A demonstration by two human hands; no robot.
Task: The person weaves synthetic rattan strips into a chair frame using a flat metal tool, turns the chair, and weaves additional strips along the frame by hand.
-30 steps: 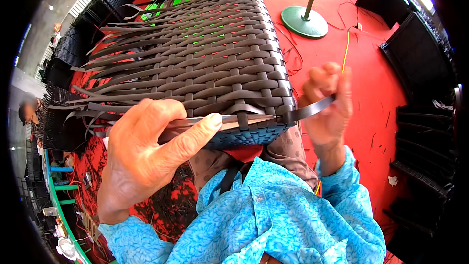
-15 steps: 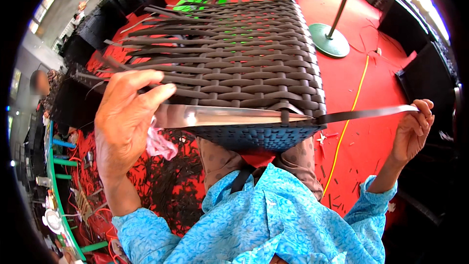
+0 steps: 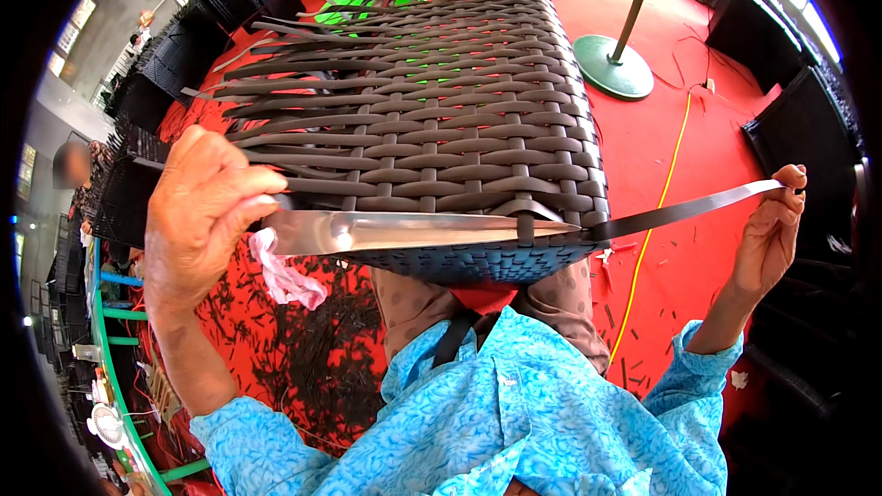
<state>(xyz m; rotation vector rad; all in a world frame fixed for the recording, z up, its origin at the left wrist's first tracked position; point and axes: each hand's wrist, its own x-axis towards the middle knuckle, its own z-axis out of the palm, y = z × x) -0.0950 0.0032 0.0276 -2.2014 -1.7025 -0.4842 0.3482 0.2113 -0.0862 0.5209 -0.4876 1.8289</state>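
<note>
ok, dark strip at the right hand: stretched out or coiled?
Stretched out: the dark strip runs nearly straight from the woven panel to the right hand.

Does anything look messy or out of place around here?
Yes: thin, dark scraps litter the red floor, thickest left of the brown spotted trousers, like uncollected offcuts. A crumpled pink cloth also shows beside the left hand, oddly bright near the dark brown woven strips.

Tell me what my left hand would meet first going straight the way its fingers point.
Your left hand points rightward, so probably the dark woven panel to its right, though depth is unclear.
</note>
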